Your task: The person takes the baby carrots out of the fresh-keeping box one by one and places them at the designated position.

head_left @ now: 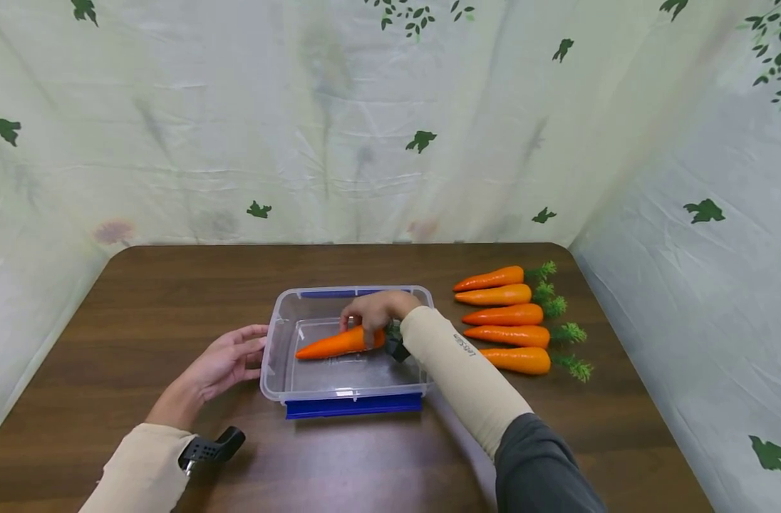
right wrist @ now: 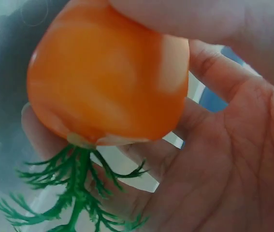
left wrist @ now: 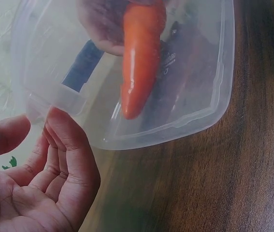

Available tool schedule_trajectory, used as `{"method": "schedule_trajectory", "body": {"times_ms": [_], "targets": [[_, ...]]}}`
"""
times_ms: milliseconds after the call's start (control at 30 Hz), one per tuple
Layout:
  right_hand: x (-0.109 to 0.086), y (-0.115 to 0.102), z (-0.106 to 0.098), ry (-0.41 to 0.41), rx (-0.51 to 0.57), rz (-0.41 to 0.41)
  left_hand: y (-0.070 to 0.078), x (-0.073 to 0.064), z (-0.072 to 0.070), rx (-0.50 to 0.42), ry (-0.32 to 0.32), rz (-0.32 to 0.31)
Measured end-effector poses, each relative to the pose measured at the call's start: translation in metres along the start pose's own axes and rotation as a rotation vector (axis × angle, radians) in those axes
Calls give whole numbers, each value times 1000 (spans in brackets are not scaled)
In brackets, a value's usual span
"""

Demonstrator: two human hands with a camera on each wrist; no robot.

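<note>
An orange carrot [head_left: 335, 345] with a green leafy top [right wrist: 76, 193] is in my right hand [head_left: 378, 312], thumb and fingers gripping its thick end. The hand reaches into a clear plastic box [head_left: 345, 391], and the carrot's tip points left over the box floor. In the right wrist view the fingers wrap behind the carrot, with the leaves hanging beside the palm. My left hand [head_left: 231, 360] is at the box's left wall, its fingers loosely extended and fingertips right at the edge. Through the clear wall, the left wrist view shows the carrot [left wrist: 140, 63].
Several more carrots [head_left: 502, 315] lie in a column right of the box, tips to the left and green tops to the right. A blue latch flap [head_left: 354, 405] hangs at the box's front. Behind the brown table [head_left: 192, 285] stands a leaf-patterned cloth [head_left: 236, 128].
</note>
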State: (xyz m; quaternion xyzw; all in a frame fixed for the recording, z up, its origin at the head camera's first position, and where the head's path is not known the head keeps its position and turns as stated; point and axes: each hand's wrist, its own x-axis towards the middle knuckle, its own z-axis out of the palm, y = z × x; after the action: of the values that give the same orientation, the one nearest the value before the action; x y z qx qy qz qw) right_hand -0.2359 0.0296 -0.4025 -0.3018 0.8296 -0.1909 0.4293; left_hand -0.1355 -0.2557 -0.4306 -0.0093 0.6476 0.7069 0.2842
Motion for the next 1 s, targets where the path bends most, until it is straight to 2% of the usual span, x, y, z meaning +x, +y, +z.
{"method": "schedule_trajectory", "body": {"times_ms": [200, 367, 633, 933, 1000], "targets": [[-11, -2, -8, 14, 5, -52, -2, 0, 0, 15, 17, -1], [-31, -3, -16, 35, 73, -112, -2, 0, 1, 33, 23, 2], [-63, 1, -34, 123, 92, -191, -3, -2, 0, 23, 10, 9], [-94, 21, -59, 184, 214, -254, -2, -1, 0, 2, -5, 21], [-103, 27, -66, 204, 233, -247, -2, -1, 0, 0, -10, 23]]}}
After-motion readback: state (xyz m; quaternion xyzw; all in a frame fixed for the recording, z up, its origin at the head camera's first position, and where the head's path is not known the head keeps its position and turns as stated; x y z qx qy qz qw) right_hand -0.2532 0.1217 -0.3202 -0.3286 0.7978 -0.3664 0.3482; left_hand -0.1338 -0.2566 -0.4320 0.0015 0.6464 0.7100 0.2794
